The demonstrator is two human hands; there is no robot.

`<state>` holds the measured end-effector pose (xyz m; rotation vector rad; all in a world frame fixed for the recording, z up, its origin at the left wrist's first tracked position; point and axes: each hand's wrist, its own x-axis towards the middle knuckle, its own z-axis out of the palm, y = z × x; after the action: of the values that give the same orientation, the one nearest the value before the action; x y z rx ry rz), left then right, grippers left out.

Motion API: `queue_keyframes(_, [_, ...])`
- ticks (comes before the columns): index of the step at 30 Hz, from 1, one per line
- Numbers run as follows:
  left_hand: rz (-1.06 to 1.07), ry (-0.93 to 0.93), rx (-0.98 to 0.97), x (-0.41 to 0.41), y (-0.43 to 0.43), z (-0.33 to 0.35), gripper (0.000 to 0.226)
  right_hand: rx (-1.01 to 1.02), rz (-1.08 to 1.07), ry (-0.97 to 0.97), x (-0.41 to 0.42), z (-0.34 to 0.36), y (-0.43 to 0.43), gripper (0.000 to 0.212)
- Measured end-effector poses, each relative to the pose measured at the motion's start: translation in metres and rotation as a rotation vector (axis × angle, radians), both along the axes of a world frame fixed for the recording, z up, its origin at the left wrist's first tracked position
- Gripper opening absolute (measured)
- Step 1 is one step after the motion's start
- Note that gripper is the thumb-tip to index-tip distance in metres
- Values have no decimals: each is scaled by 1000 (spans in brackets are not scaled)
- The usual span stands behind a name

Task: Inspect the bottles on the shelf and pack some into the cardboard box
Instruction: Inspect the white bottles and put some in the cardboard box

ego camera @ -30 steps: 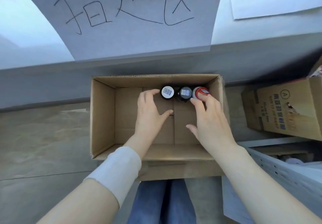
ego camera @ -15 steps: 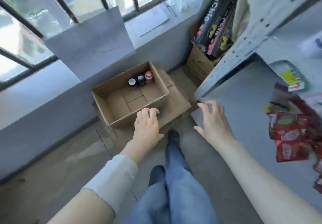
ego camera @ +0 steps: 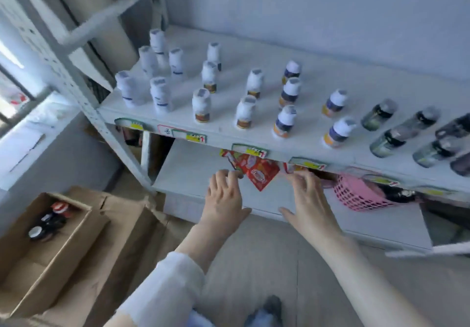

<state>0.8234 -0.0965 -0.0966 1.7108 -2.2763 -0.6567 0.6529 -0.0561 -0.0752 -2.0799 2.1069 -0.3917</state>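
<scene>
Both hands hovering empty at the lower shelf edge

The left hand (ego camera: pixel 223 199) and right hand (ego camera: pixel 309 199) are hanging side by side, fingers loosely spread and holding nothing, over the front edge of the lower shelf (ego camera: pixel 193 169). The bottles (ego camera: pixel 202 105) are standing in spaced rows on the shelf (ego camera: pixel 254 54) above, some near its front lip. The cardboard box (ego camera: pixel 63 245) is sitting open on the floor at left.

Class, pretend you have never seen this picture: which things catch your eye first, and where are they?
White bottles stand in rows across the upper shelf, with dark bottles at its right end. Beneath it, a red packet and a pink basket show beyond the empty left hand and right hand. At lower left, the cardboard box holds three bottles.
</scene>
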Motion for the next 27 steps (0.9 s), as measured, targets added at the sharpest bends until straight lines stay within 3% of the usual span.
queue_keyframes(5, [-147, 21, -33, -138, 4, 23, 75, -48, -101, -16, -115, 22, 19, 66])
queue_keyframes(9, [-213, 26, -56, -202, -3, 35, 73, -56, -157, -21, -177, 31, 20, 63])
queue_keyframes(18, [-146, 87, -171, -252, -97, 54, 67, -29, -168, -22, -221, 47, -45, 62])
queue_keyframes(22, [-167, 152, -46, -260, -125, 45, 57, -27, -202, -84, -222, 43, -68, 63])
queue_keyframes(25, [-140, 343, 12, -257, -133, 35, 32, -54, -195, -200, -224, 36, -74, 60])
queue_keyframes(27, [27, 596, 154, -251, -139, 37, 16, -65, -244, -386, -225, 32, -75, 56])
